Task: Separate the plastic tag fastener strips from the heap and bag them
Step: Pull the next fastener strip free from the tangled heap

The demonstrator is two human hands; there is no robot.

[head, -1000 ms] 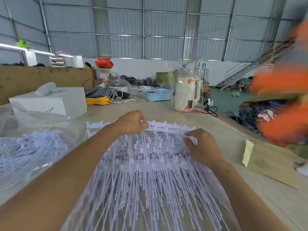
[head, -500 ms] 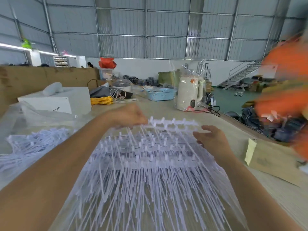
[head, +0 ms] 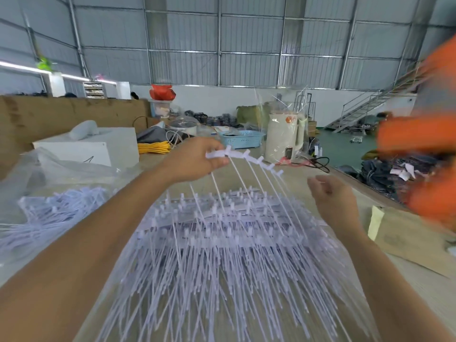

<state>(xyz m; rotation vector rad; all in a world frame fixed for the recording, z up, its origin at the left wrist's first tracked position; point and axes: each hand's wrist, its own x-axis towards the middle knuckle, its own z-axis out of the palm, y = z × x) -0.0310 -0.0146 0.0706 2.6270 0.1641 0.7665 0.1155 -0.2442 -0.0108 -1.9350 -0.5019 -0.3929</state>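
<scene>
- A heap of white plastic tag fastener strips [head: 222,255] fills the lower middle of the frame, their thin filaments fanned toward the bottom edge, lying on the pale wooden table [head: 419,287].
- At lower left, more white fasteners lie inside a clear plastic bag [head: 49,213], just beside the heap.
- The right hand [head: 333,196], at middle right, hangs above the heap's right edge with fingers loosely curled and slightly apart, holding nothing.
- The left hand [head: 195,159], at centre, pinches one end of a single white fastener strip [head: 246,154] between thumb and fingers; the strip is lifted above the heap, its bar curving rightward and its filaments trailing down into the pile.
- A tan cardboard sheet [head: 404,240] lies on the table at right, near the right forearm.
- A blurred orange shape [head: 424,134] covers the right edge; I cannot tell what it is.
- Farther back: a white box [head: 98,146] at left, a coil of yellow cable [head: 154,147], a light blue perforated plastic basket [head: 243,139], and a cream electric kettle [head: 283,137] wrapped in clear film.
- A grey corrugated metal wall [head: 222,40] spans the top.
</scene>
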